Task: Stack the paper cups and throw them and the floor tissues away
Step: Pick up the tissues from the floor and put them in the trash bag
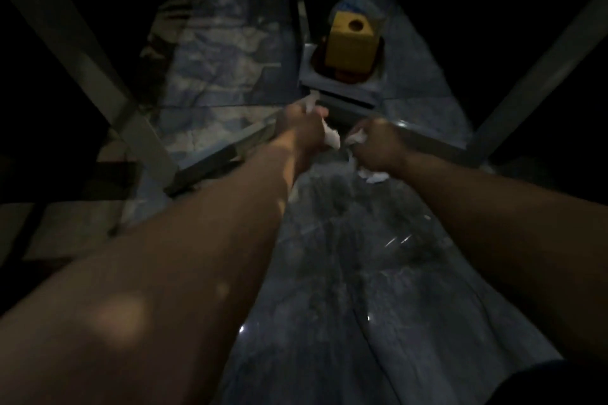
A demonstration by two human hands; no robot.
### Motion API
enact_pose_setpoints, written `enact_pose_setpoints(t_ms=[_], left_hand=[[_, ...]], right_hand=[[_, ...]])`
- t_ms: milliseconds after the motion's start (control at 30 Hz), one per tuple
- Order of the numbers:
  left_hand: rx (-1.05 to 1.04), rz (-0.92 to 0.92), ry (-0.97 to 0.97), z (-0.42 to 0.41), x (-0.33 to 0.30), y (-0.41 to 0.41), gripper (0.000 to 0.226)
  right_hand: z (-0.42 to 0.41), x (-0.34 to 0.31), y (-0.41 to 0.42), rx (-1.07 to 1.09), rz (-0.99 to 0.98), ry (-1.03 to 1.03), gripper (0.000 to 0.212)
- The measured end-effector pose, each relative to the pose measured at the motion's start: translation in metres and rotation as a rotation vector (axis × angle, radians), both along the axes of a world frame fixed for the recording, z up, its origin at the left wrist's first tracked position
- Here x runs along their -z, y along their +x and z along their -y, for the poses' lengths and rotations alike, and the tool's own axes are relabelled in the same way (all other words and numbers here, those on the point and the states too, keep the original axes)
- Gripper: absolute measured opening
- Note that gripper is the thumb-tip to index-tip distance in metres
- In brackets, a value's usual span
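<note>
The scene is dark. Both my arms reach far forward and down toward the marbled floor. My left hand (304,128) is closed around a crumpled white tissue (330,136) that sticks out past my fingers. My right hand (378,141) is closed on another white tissue (357,140), and a further white scrap (375,177) shows just below that hand, on or near the floor. The two hands are close together, almost touching. No paper cups are visible.
A yellow box with a round hole (351,43) stands in a grey square bin or tray (342,84) just beyond my hands. Grey metal frame legs (82,56) slant along the left, another leg (526,82) on the right. A low rail (217,158) crosses left of my hands.
</note>
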State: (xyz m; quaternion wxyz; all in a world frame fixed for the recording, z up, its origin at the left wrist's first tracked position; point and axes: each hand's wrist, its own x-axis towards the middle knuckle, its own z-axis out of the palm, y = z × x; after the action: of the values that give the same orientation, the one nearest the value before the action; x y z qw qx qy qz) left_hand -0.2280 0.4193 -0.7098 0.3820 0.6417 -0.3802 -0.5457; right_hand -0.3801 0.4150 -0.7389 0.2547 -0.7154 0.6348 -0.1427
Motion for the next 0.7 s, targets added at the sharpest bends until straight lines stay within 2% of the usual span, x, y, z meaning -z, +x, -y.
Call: enact_pose_setpoints(t_ms=[100,267,367,500,567,700], left_hand=[[-0.107,-0.067,0.07,-0.016,0.018,0.026,0.026],[-0.175,-0.284,0.243,-0.018,0.027,0.07,0.025],[-0.161,-0.353,0.32,-0.027,0.034,0.067,0.022],[-0.158,-0.326,0.338,-0.025,0.03,0.057,0.021],[-0.203,-0.29,0.321,-0.023,0.029,0.049,0.017],[-0.282,-0.314,0.324,-0.024,0.036,0.038,0.016]], right_hand=[[-0.02,0.008,-0.003,-0.261,-0.207,0.181,0.016],[-0.02,0.009,-0.033,-0.058,-0.296,0.173,0.019],[-0.023,0.013,-0.027,-0.136,-0.314,0.225,0.018],[-0.018,0.011,-0.001,-0.183,-0.219,0.207,0.01],[-0.014,0.006,0.011,-0.117,-0.057,0.121,0.004],[-0.006,-0.008,0.038,0.026,0.246,-0.085,0.011]])
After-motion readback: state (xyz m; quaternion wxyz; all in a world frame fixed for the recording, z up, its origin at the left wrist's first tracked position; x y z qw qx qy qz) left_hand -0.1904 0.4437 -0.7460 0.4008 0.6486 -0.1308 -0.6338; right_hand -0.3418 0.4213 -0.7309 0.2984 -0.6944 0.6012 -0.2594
